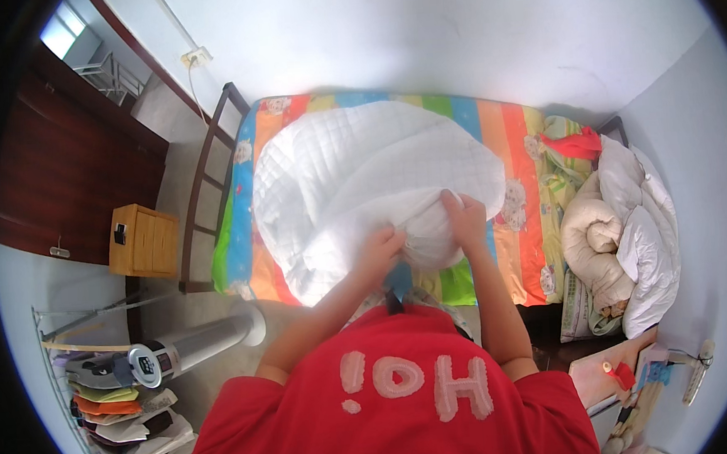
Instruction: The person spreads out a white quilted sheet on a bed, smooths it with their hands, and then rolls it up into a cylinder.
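A white quilt (335, 166) with stitched squares lies spread over the bed, its near edge bunched up in front of me. My left hand (381, 252) is closed on the gathered edge, its fingers partly hidden in the folds. Slightly farther away and to the right, my right hand (465, 219) pinches the same edge between thumb and fingers. Between the two hands the cloth hangs in a rounded, creased fold. Underneath is a striped, multicoloured bed sheet (522, 255).
Bedding, including a rolled beige quilt (584, 230) and a white duvet (646, 239), is piled at the bed's right end. A dark metal bed frame (198, 195) closes the left end. A wooden drawer cabinet (150, 244), tower fan (208, 343) and hanging clothes (143, 432) stand left.
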A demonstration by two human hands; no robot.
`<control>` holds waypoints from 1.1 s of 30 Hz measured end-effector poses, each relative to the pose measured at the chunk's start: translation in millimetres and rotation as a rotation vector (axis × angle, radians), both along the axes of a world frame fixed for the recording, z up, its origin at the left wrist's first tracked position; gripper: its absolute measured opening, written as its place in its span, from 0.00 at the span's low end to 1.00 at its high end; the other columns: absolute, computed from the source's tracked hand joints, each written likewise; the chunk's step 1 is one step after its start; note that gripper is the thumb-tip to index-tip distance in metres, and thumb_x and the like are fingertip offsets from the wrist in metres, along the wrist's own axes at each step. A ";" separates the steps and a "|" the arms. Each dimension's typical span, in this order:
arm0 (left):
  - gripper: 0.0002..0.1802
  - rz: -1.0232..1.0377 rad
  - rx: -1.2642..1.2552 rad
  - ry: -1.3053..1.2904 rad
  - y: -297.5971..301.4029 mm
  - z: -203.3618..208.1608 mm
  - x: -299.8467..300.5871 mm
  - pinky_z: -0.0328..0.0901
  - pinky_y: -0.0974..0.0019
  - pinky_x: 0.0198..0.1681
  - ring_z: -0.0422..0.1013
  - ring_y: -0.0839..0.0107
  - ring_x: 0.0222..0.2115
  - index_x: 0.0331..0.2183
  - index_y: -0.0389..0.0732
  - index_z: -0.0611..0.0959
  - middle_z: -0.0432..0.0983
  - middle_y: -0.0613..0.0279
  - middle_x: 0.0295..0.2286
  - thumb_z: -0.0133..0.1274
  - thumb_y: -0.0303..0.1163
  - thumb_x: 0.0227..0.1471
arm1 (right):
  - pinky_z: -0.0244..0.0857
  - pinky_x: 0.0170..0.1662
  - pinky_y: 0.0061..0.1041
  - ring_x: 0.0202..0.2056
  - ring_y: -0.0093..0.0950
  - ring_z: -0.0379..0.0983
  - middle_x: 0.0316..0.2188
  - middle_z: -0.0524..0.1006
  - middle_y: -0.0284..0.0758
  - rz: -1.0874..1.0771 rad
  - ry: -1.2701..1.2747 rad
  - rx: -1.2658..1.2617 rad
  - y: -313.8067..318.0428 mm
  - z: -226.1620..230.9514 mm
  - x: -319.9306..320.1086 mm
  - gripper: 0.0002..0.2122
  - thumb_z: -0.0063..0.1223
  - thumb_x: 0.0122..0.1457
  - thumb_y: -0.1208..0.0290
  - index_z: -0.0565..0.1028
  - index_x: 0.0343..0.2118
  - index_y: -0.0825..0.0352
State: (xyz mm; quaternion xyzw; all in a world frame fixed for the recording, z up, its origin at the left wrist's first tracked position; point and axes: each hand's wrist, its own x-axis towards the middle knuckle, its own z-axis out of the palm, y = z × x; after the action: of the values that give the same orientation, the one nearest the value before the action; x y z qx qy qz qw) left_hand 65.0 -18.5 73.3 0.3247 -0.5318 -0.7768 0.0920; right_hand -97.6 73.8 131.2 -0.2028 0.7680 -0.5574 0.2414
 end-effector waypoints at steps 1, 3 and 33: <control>0.14 -0.010 0.003 0.005 2.6 7.7 -1.8 0.61 0.70 0.44 0.68 0.73 0.36 0.38 0.33 0.74 0.72 0.63 0.35 0.45 0.34 0.54 | 0.61 0.26 0.22 0.22 0.21 0.67 0.17 0.73 0.32 -0.010 0.005 0.003 1.2 -10.8 -4.5 0.18 0.50 0.54 0.58 0.75 0.23 0.72; 0.13 0.051 0.189 0.219 6.8 25.7 -1.5 0.59 0.69 0.46 0.67 0.73 0.39 0.40 0.34 0.73 0.72 0.62 0.38 0.43 0.31 0.55 | 0.61 0.24 0.25 0.17 0.30 0.66 0.12 0.71 0.35 0.005 0.295 0.141 1.0 -30.9 -9.4 0.17 0.52 0.52 0.60 0.74 0.18 0.71; 0.08 -0.229 -0.657 -0.159 -2.4 -0.7 28.0 0.60 0.74 0.23 0.64 0.80 0.20 0.24 0.37 0.72 0.68 0.68 0.18 0.51 0.29 0.49 | 0.67 0.31 0.21 0.26 0.21 0.70 0.26 0.73 0.31 0.047 -0.926 -0.461 12.9 -30.2 12.2 0.06 0.44 0.58 0.70 0.70 0.31 0.68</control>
State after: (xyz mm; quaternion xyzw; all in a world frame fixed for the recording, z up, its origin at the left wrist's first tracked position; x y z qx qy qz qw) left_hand 93.1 -21.0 72.7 0.2754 -0.7916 -0.5419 0.0623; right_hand -85.4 86.7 101.0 0.0000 0.4331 -0.7379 0.5176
